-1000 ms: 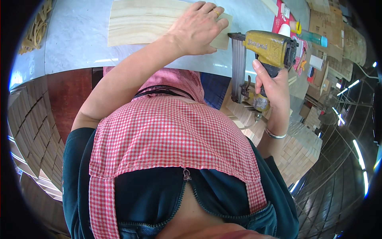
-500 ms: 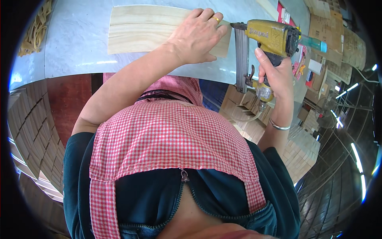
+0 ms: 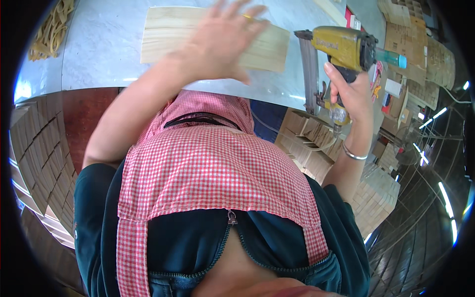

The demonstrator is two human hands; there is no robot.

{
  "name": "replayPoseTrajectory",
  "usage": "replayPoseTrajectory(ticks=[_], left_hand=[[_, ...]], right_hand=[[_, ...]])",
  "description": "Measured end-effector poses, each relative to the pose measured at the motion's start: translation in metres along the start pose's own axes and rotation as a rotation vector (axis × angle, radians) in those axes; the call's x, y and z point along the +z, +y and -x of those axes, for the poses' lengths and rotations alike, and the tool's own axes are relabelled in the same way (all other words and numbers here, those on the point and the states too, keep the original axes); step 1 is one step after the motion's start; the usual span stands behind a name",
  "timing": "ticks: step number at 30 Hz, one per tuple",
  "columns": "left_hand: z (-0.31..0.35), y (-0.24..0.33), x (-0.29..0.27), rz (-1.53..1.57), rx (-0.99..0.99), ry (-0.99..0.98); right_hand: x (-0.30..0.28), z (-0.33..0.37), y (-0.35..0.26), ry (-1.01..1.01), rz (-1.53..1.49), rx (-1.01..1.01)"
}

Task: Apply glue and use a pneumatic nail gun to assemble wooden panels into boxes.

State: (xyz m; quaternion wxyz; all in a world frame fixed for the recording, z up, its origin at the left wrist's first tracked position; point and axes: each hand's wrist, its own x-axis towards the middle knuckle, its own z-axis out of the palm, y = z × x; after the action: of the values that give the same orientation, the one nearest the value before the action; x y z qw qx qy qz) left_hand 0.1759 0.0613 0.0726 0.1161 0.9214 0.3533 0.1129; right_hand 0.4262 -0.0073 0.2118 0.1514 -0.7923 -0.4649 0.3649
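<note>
A pale rectangular wooden board (image 3: pixel 170 34) lies flat on the grey-white marbled tabletop (image 3: pixel 106 47). My left hand (image 3: pixel 222 42) is over the board with its fingers spread, smeared by motion; whether it touches the wood I cannot tell. A ring sits on one of its fingers. My right hand (image 3: pixel 352 94) is wrapped round the handle of a yellow and black nail gun (image 3: pixel 341 47). The tool's dark nose points left, just past the board's right end and apart from it. Its long grey magazine (image 3: pixel 311 74) reaches down toward the table's near edge.
Tan looped bands (image 3: pixel 52 29) lie at the table's far left. Stacked wooden pieces stand below at the left (image 3: pixel 37 143) and right (image 3: pixel 373 198). An air hose (image 3: pixel 316 147) hangs from the nail gun. Cardboard boxes (image 3: pixel 405 44) are piled at the far right.
My left hand has shifted left, and its fingers have spread. The nail gun in my right hand has moved slightly right, away from the board's end. The board appears slightly further right.
</note>
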Motion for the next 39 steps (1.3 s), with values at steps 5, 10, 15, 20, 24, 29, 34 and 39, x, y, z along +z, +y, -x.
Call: replayPoseTrajectory(ticks=[5,10,15,20,24,29,34,39], left_hand=[[0.079,-0.099,-0.057,-0.07,-0.278,-0.447],[0.057,-0.077,-0.06,0.198,-0.275,-0.361],[0.024,-0.033,-0.044,0.198,-0.339,-0.402],[0.017,-0.021,-0.044,0.192,-0.297,-0.269],[0.014,-0.026,-0.038,0.193,-0.325,-0.358],[0.011,-0.023,-0.036,0.212,-0.391,-0.432],[0.012,-0.019,-0.042,0.178,-0.357,-0.376],[0.034,-0.034,-0.02,0.359,-0.245,-0.14]], right_hand=[[0.001,0.036,0.016,0.082,-0.052,-0.003],[0.01,0.051,0.033,0.087,-0.11,-0.013],[0.02,0.058,0.037,0.016,-0.157,-0.033],[0.027,0.06,0.036,-0.01,-0.11,-0.027],[0.028,0.06,0.033,-0.01,-0.103,-0.011],[0.031,0.057,0.033,-0.007,-0.111,-0.009],[0.034,0.059,0.027,0.006,-0.055,0.04],[0.034,0.062,0.02,0.032,-0.068,0.051]])
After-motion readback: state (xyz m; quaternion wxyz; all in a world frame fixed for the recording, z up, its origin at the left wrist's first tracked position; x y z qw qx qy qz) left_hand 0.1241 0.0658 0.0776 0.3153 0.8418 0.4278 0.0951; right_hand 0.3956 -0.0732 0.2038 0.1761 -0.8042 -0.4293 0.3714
